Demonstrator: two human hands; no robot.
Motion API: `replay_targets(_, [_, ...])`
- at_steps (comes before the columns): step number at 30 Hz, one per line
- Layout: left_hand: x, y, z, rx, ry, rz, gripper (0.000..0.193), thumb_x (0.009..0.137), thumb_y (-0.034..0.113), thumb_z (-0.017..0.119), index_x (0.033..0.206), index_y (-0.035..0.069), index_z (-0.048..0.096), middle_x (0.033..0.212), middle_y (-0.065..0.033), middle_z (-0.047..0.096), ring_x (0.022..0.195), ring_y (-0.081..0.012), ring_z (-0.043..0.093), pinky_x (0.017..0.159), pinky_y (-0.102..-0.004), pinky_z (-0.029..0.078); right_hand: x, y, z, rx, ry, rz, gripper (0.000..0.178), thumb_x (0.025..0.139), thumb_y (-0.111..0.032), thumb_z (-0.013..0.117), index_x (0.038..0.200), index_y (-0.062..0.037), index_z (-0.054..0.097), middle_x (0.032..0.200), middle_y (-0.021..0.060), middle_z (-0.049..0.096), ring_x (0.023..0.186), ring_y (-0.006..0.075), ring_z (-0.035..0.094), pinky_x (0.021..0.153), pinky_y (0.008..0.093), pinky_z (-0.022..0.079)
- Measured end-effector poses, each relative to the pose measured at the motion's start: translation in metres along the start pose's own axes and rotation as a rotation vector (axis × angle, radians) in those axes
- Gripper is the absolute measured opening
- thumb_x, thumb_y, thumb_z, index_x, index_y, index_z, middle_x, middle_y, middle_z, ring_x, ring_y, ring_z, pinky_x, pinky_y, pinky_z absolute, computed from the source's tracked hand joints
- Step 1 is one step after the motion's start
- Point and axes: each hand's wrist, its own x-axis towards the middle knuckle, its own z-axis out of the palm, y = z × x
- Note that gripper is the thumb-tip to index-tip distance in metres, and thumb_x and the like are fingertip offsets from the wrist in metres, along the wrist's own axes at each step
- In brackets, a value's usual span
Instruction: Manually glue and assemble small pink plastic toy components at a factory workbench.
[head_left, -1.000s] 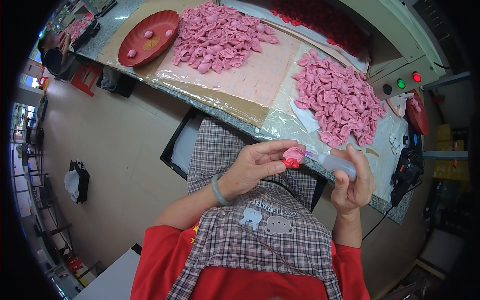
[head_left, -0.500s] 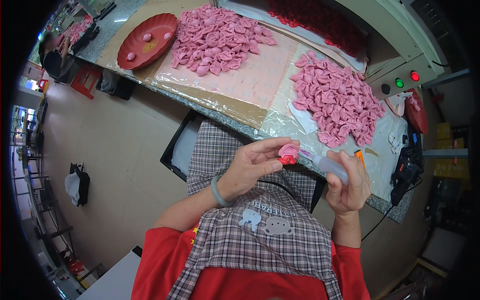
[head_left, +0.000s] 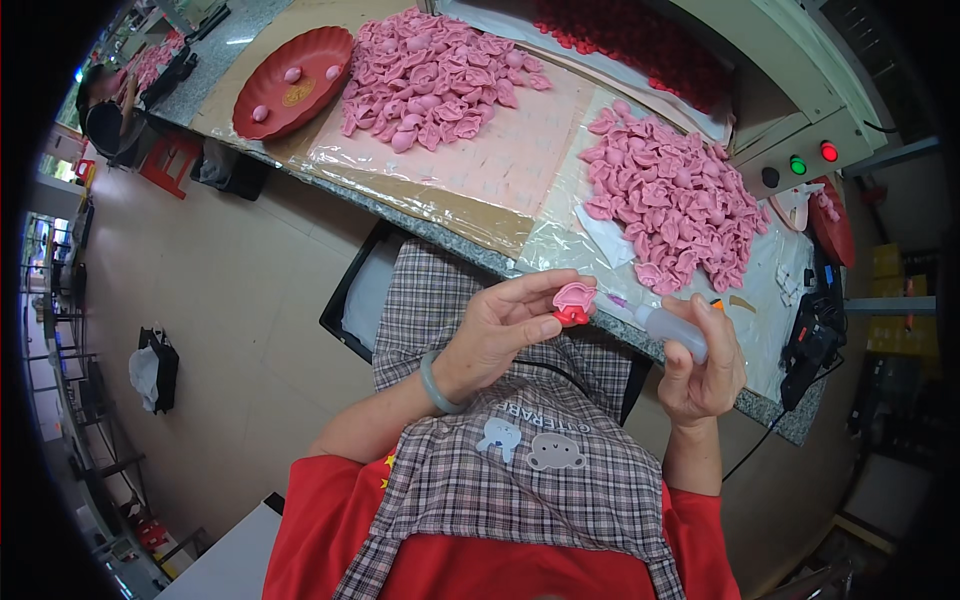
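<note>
Between the thumb and fingers of my left hand [head_left: 505, 325] is a small pink moulded piece with a hollow shell shape [head_left: 574, 297]. A red part [head_left: 570, 318] sits at its lower end, pinched along with it. My right hand [head_left: 707, 365] is wrapped round a translucent squeeze bottle [head_left: 672, 332], which has a thin purple dispensing tip [head_left: 618, 299]. The tip points left toward the pink piece, with a small gap between them. Both hands are raised in front of the bench's near edge.
Two heaps of pink pieces, one at centre [head_left: 430, 80] and one at right [head_left: 680, 200], lie on the bench. A red scalloped plate [head_left: 270, 125] stands far left. Red pieces [head_left: 630, 50] fill a machine's opening [head_left: 790, 90]. A black cabled device [head_left: 815, 335] lies right.
My right hand has drawn the bottle slightly right and down, so its tip is farther from the pink piece. The left hand has turned the piece a little.
</note>
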Motion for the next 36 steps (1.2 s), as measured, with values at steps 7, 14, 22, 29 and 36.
replay_targets(7, [0.0006, 0.0006, 0.0002, -0.001, -0.012, -0.018, 0.052, 0.091, -0.002, 0.061, 0.140, -0.006, 0.045, 0.139, -0.0186, 0.053, 0.125, -0.0221, 0.055, 0.107, -0.0340, 0.044, 0.0002, -0.0008, 0.0001, 0.008, -0.013, 0.005, 0.044, 0.095, -0.025, 0.065, 0.127, 0.0038, 0.053, 0.088, 0.0181, 0.070, 0.069, 0.0270, 0.066, 0.057, 0.0327, 0.052])
replay_targets(14, [-0.0002, 0.0001, -0.0008, 0.042, -0.012, -0.024, 0.053, 0.091, -0.002, 0.061, 0.141, -0.005, 0.044, 0.140, -0.0212, 0.052, 0.125, -0.0266, 0.056, 0.109, -0.0384, 0.043, 0.0009, -0.0016, 0.0004, 0.000, -0.024, -0.014, 0.043, 0.096, -0.026, 0.064, 0.126, 0.0037, 0.054, 0.089, 0.0175, 0.070, 0.068, 0.0269, 0.066, 0.057, 0.0332, 0.052])
replay_targets(22, [0.0001, -0.0001, -0.0008, 0.025, -0.006, 0.003, 0.051, 0.091, -0.002, 0.061, 0.139, -0.004, 0.045, 0.140, -0.0214, 0.052, 0.125, -0.0262, 0.056, 0.109, -0.0380, 0.044, 0.0005, -0.0009, -0.0002, 0.000, -0.009, -0.013, 0.043, 0.096, -0.026, 0.064, 0.125, 0.0039, 0.054, 0.088, 0.0178, 0.070, 0.068, 0.0272, 0.066, 0.056, 0.0331, 0.053])
replay_targets(29, [-0.0001, 0.0015, -0.0001, 0.025, -0.002, -0.002, 0.051, 0.091, -0.002, 0.061, 0.139, -0.004, 0.045, 0.139, -0.0213, 0.052, 0.125, -0.0262, 0.056, 0.109, -0.0382, 0.044, 0.0011, -0.0011, 0.0011, -0.003, -0.033, -0.020, 0.043, 0.095, -0.025, 0.065, 0.126, 0.0037, 0.054, 0.089, 0.0172, 0.070, 0.068, 0.0271, 0.066, 0.056, 0.0331, 0.052])
replay_targets(36, [0.0001, 0.0020, 0.0007, 0.024, 0.001, -0.002, 0.052, 0.090, -0.001, 0.062, 0.139, -0.005, 0.046, 0.139, -0.0192, 0.053, 0.126, -0.0240, 0.055, 0.109, -0.0364, 0.043, 0.0019, -0.0037, 0.0016, -0.039, -0.043, -0.038, 0.043, 0.095, -0.025, 0.065, 0.126, 0.0033, 0.054, 0.089, 0.0159, 0.070, 0.067, 0.0268, 0.065, 0.056, 0.0329, 0.052])
